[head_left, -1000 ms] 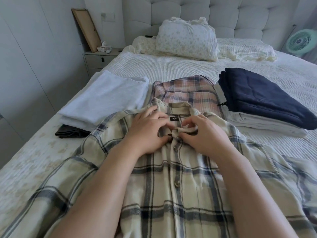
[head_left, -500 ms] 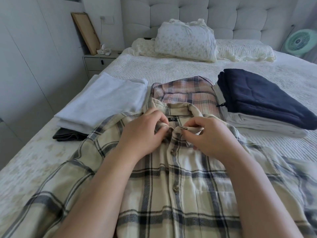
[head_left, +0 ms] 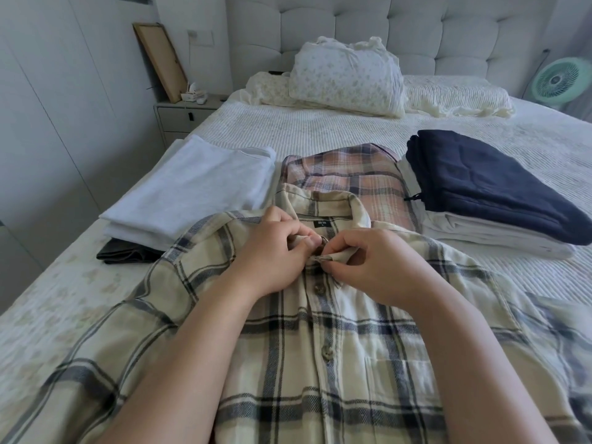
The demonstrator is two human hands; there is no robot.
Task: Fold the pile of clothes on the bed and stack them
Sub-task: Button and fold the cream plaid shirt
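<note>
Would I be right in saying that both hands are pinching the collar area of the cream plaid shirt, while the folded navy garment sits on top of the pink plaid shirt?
Not quite. In the head view the left hand and right hand do pinch the cream plaid shirt near its collar, but the folded navy garment sits on a folded white garment, beside the pink plaid shirt.

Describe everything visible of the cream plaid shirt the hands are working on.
The cream plaid shirt lies front up, spread flat on the bed, collar away from the camera. Soft flannel-like cloth, dark grey and navy checks, brown buttons down the placket, a dark neck label. Left hand and right hand pinch the placket edges at the top button. Its collar overlaps a folded pink plaid shirt.
</note>
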